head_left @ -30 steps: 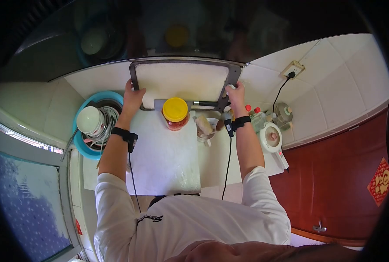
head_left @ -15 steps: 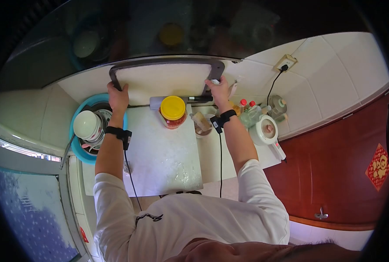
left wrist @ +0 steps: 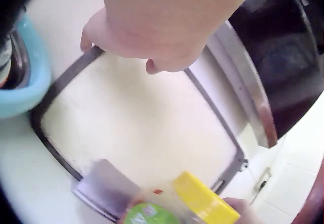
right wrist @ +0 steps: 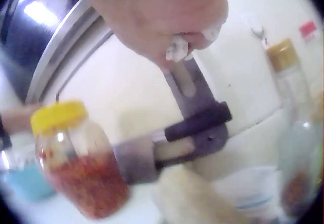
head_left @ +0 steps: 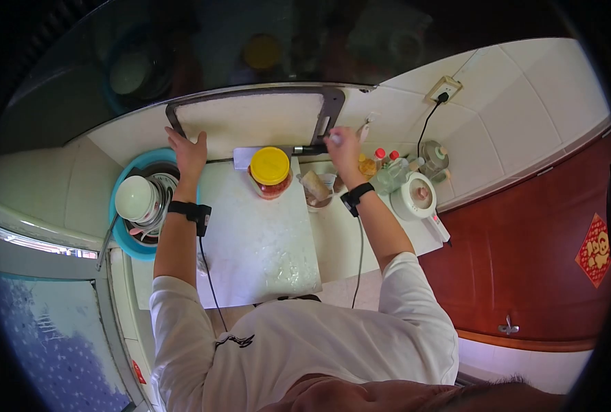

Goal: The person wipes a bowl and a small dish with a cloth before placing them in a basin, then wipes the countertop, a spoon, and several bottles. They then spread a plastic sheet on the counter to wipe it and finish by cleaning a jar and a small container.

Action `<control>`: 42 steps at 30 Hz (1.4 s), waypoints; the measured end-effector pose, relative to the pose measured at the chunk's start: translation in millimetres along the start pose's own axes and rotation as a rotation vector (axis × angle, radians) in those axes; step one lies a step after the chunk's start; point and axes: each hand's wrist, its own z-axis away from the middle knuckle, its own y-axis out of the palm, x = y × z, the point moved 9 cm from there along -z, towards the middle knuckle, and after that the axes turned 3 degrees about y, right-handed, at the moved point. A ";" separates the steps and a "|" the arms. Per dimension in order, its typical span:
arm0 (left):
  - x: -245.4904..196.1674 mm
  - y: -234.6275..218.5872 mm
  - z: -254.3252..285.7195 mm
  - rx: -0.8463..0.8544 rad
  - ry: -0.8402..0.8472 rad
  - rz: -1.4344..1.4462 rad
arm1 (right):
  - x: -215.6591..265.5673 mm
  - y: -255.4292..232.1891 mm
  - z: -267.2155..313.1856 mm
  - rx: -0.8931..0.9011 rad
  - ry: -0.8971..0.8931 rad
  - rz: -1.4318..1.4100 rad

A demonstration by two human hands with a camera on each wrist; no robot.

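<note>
A dark-framed cutting board [head_left: 250, 122] with a pale face leans on the wall behind the counter. My left hand [head_left: 190, 156] is at its left edge with fingers spread and thumb apart; the left wrist view shows the thumb [left wrist: 152, 66] over the pale face. Near the board's right end, my right hand [head_left: 345, 154] holds a crumpled white tissue [right wrist: 177, 49], partly hidden by the fingers. A cleaver [right wrist: 197, 122] with a black handle lies along the board's lower edge. In front of its blade stands a yellow-lidded jar [head_left: 271, 175] with red contents.
A blue basin [head_left: 123, 237] with stacked bowls is on the left. To the right are a cup [head_left: 319, 196] holding a pale block, several bottles [head_left: 388, 177] and a white lidded pot [head_left: 414, 196]. A dark glossy hood [head_left: 250, 55] overhangs the back.
Both hands gripped the board's sides earlier, and its top tipped back toward the wall. Now my left fingers have spread and my right hand has come away from the right edge with the tissue.
</note>
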 end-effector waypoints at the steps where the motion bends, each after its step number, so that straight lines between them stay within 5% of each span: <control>1: -9.9 -2.5 7.0 0.002 -0.004 -0.001 | 22.6 6.6 12.0 0.211 -0.099 0.109; 2: -33.6 -9.3 15.3 -0.047 0.123 0.013 | 35.7 19.5 26.2 0.423 -0.198 0.216; 3: -56.9 -13.4 27.4 -0.095 0.253 0.027 | 33.9 21.0 31.0 0.425 -0.196 0.214; 5: -84.1 20.8 67.6 0.289 0.227 0.268 | 34.9 40.3 39.8 0.463 -0.332 0.426; 7: -134.7 34.6 115.7 0.480 0.568 0.057 | 20.1 59.7 41.7 0.459 -0.388 0.502; 10: -147.3 29.7 122.1 0.443 0.612 -0.151 | 24.7 71.2 42.4 0.431 -0.488 0.628; 12: -128.8 26.5 102.7 0.413 0.501 -0.110 | 28.1 74.5 50.1 0.469 -0.555 0.698; 16: -108.2 -32.1 52.1 -0.103 0.476 -0.172 | 37.4 84.7 50.5 0.446 -0.606 0.683; 19: -65.6 -42.8 14.1 -0.130 0.273 -0.087 | 48.7 87.2 51.7 0.416 -0.693 0.640; 23: -26.6 -38.3 -5.5 -0.032 0.209 0.001 | 49.3 91.1 55.2 0.464 -0.727 0.724; 25: -4.1 -13.5 -8.6 0.257 0.014 0.194 | 48.5 90.4 55.3 0.490 -0.710 0.748; 31: -4.7 -19.3 -10.9 0.163 -0.011 0.257 | 40.8 85.0 49.8 0.585 -0.616 0.718; 34: -6.8 -20.9 -15.1 0.143 0.029 0.172 | 45.6 74.0 42.6 0.480 -0.650 0.634; 38: -9.1 -12.2 -12.6 0.216 -0.043 0.272 | 42.2 74.8 41.4 0.491 -0.503 0.531; 42: -8.5 -9.4 -13.1 0.146 0.086 0.062 | 42.3 64.5 41.8 0.397 -0.339 0.432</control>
